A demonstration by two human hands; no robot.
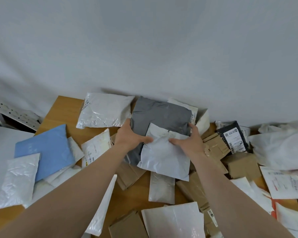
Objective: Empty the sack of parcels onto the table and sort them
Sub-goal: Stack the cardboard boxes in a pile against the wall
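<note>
I see bare surface (64, 110) at the far left corner, between the white mailer (103, 111) and blue mailer (46, 152). Brown boxes (241, 164) and a black parcel (232, 134) crowd the right, and the wall (144, 48) closes the back.

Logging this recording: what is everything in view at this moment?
grey mailer: one, dark grey, table centre, held
pale mailer: one, whitish, on the grey mailer, under both thumbs
blue mailer: one, light blue, left
black mailer: one, black, white label, right
white mailers: many, scattered
cardboard boxes: several, brown, centre and right
crumpled sack: one, white, far right
table: one, wooden
left hand: grips grey mailer's left edge
right hand: grips its right edge
</note>
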